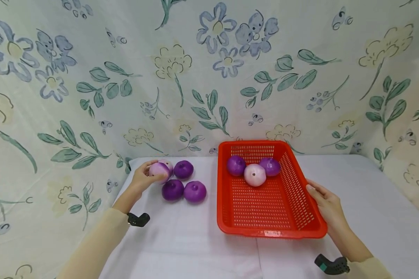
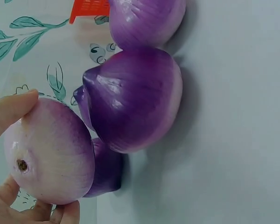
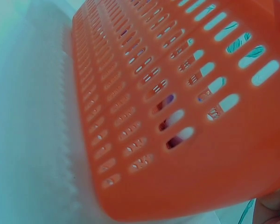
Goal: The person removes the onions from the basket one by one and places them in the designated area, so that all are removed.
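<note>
My left hand (image 1: pixel 144 179) grips a pale onion (image 2: pixel 51 149) with purple shading, thumb on one side and fingertips on the other. Its brown root end shows in the left wrist view. Close by on the table are a dark purple onion (image 1: pixel 183 169), a second dark one (image 1: pixel 172 190) and a brighter purple onion (image 1: pixel 195 192). Another pale onion (image 1: pixel 168 164) is partly hidden behind the held one. My right hand (image 1: pixel 329 205) holds the right rim of a red plastic basket (image 1: pixel 265 233), thumb over the edge. Inside lie two purple onions (image 1: pixel 236 166) and a pale onion (image 1: pixel 255 175).
A white cloth (image 1: pixel 181 232) covers the table. Behind it hangs a floral curtain (image 1: pixel 195 77), close to the basket's far rim. The basket's slotted side wall (image 3: pixel 130 116) fills most of the right wrist view.
</note>
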Demonstrator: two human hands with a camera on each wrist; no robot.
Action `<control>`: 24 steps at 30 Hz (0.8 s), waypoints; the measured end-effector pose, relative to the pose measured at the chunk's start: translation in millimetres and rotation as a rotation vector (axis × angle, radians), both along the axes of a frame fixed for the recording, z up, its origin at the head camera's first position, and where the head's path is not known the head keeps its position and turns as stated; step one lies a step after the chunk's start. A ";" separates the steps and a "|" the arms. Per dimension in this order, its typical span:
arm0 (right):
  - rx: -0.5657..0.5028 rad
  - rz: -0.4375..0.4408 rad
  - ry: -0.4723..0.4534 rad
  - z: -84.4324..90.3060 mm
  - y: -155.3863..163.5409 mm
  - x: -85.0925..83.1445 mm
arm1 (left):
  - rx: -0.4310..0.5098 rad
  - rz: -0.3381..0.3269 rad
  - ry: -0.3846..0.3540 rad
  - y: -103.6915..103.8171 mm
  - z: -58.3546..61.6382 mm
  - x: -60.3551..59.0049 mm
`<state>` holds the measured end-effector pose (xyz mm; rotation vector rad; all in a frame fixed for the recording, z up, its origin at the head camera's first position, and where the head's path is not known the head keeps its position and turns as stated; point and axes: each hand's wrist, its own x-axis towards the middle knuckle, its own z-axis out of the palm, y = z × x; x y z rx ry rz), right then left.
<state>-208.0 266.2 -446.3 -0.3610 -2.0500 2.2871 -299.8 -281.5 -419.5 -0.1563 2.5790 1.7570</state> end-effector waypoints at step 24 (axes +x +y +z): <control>0.041 -0.002 -0.007 -0.3 -0.9 1.4 | -0.077 0.055 -0.065 -23.9 -38.8 -2.0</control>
